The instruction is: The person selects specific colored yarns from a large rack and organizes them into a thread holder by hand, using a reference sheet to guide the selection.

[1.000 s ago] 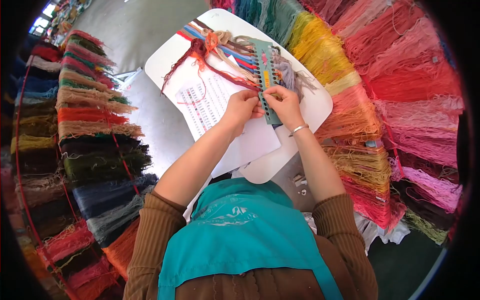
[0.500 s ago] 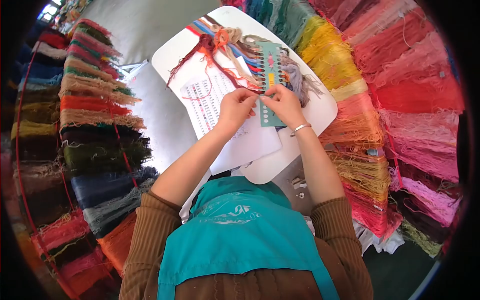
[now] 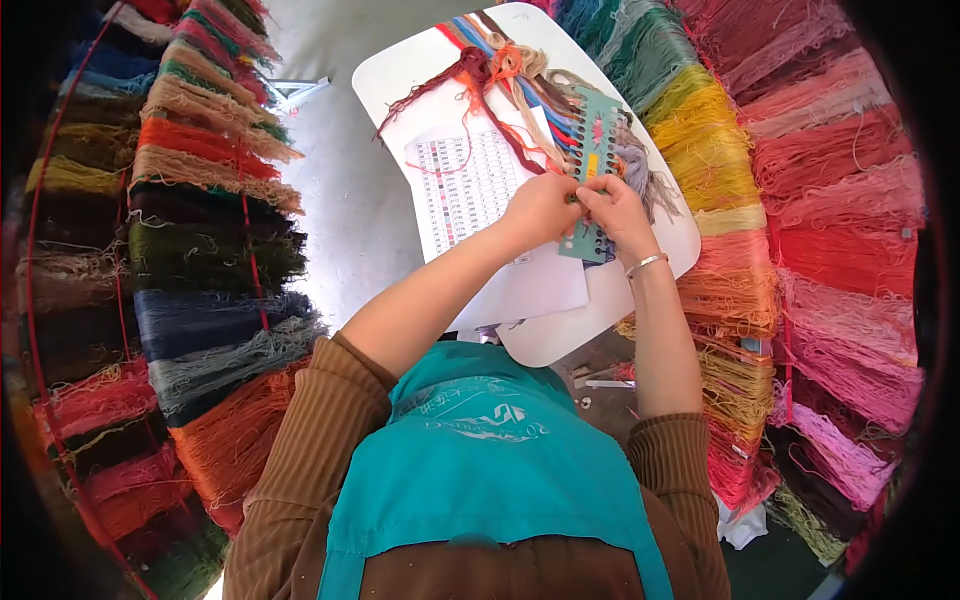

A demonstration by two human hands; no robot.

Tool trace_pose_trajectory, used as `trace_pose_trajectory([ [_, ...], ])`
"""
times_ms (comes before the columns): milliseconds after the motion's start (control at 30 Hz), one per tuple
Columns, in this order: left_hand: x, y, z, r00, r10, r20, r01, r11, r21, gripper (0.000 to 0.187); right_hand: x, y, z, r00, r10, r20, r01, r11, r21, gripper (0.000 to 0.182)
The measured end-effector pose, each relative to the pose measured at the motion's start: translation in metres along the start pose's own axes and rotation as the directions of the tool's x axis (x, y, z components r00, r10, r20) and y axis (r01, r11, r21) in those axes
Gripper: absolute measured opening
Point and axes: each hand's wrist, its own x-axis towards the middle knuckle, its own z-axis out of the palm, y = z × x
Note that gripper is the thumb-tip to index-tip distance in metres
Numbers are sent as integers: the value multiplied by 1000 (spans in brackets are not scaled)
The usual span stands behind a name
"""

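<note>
My left hand (image 3: 545, 208) and my right hand (image 3: 615, 212) meet over the lower part of a green card (image 3: 592, 130) with holes along its edges. Fingers of both hands are pinched together; whatever lies between them is too small to make out. Coloured threads run through the card's holes, and blue, tan and brown bundles (image 3: 540, 90) stretch up and left from it. A dark red thread bundle (image 3: 472, 68) lies beside an orange one (image 3: 507, 62). Under my left hand is a printed chart (image 3: 465, 185) on white paper.
A white board (image 3: 675, 235) bears the papers and threads. Hanging skeins line both sides: peach and green ones (image 3: 215, 120) at the left, yellow (image 3: 700, 140) and red ones (image 3: 840, 190) at the right. Small items lie on the floor below the board.
The view has shifted, so the board and hands appear farther right. Both hands have come closer together over the card, still pinching.
</note>
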Motion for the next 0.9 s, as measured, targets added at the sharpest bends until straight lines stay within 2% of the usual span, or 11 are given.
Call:
trace_pose_trajectory([
  [167,3,0,0,976,210,-54,-155,850,504,18,-1,1,2,1000,-2,0,2,996,84,25],
  [200,3,0,-1,998,-17,-54,21,998,66,17,1,3,1,1000,-2,2,2,997,83,25],
  [233,2,3,-2,974,-219,47,221,900,-376,17,2,2,-1,1000,27,12,-29,991,131,25],
  [300,-8,0,-18,923,-318,218,359,498,-790,16,3,0,-1,998,57,26,-61,982,178,25],
  [400,-28,-7,-47,906,-289,310,368,171,-914,22,-1,-13,4,993,117,-33,-117,993,-7,24],
  [467,-49,-17,-84,938,-154,312,333,135,-933,26,0,-9,5,994,98,-53,-100,994,-37,20],
  [567,-70,-35,-162,970,-163,183,207,148,-967,24,-2,-15,7,990,119,-72,-124,991,-56,17],
  [700,-74,-45,-275,975,-168,-143,-75,359,-930,24,0,-12,7,989,121,-86,-128,988,-90,16],
  [767,-62,-22,-317,918,-268,-292,-185,361,-914,22,6,3,3,995,73,-69,-77,995,-57,16],
  [800,-51,-41,-346,977,127,-172,-207,361,-909,19,6,2,4,995,74,-68,-78,995,-60,16],
  [900,-24,-21,-361,914,118,-388,-377,600,-706,37,4,2,6,993,78,-92,-85,994,-68,16],
])
